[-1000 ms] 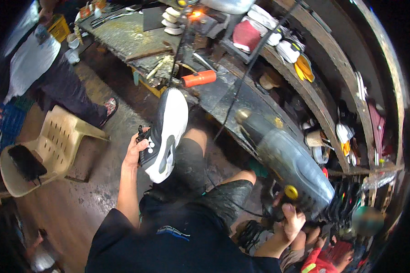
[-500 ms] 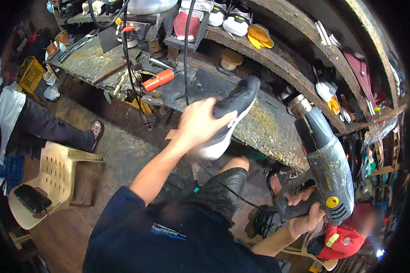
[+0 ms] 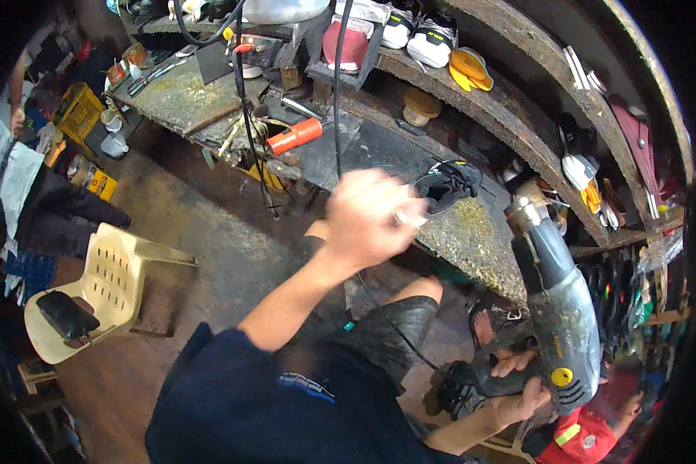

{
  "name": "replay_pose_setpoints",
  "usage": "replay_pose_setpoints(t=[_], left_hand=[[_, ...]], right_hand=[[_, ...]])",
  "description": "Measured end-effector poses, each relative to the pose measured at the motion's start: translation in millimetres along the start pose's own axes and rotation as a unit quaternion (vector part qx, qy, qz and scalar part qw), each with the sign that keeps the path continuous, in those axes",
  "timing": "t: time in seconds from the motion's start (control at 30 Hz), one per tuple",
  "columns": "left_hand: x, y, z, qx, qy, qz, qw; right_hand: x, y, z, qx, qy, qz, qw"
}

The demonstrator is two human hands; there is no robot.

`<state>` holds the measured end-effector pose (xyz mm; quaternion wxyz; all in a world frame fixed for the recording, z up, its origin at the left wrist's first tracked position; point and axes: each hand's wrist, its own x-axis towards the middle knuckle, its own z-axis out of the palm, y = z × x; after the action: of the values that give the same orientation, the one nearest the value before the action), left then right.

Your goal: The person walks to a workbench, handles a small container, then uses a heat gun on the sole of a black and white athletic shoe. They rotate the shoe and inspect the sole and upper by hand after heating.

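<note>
My left hand (image 3: 371,213), blurred, reaches up over the bench edge with fingers closed on a black shoe (image 3: 448,185), its laced opening facing up and much of its lower part hidden by the hand. My right hand (image 3: 522,406), low at the right, grips a large grey heat gun (image 3: 561,325) by its handle. The gun stands nearly upright, metal nozzle upward, right of the shoe, a yellow knob near its base.
A worn bench (image 3: 170,104) carries an orange cylinder (image 3: 294,138), tools and hanging cables. Shelves of shoes (image 3: 429,46) curve along the right. A plastic chair (image 3: 116,282) with a black pouch is left. A person (image 3: 54,216) stands at left; a red-clad co-worker (image 3: 580,433) is lower right.
My left hand has swung up and rightward with the shoe, which has turned from sole side to laced top. The heat gun has risen from lying tilted to nearly upright.
</note>
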<state>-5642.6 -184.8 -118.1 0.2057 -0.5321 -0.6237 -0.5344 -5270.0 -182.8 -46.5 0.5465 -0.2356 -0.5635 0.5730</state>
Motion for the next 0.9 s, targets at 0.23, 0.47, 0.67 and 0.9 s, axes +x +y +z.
replay_pose_setpoints(t=[0.23, 0.47, 0.67, 0.9], left_hand=[[-4, -172, -47, 0.324, -0.114, -0.14, 0.929], [20, -188, -25, 0.366, -0.304, -0.207, 0.855], [-4, -170, 38, 0.284, -0.19, -0.285, 0.895], [-11, -162, 30, 0.249, -0.136, -0.246, 0.927]], right_hand=[[12, 21, 6, 0.001, 0.036, 0.009, 0.999], [9, 31, 45, -0.053, -0.007, 0.033, 0.998], [11, 28, 60, -0.065, -0.019, 0.075, 0.995], [3, 33, 89, -0.108, -0.039, 0.097, 0.989]])
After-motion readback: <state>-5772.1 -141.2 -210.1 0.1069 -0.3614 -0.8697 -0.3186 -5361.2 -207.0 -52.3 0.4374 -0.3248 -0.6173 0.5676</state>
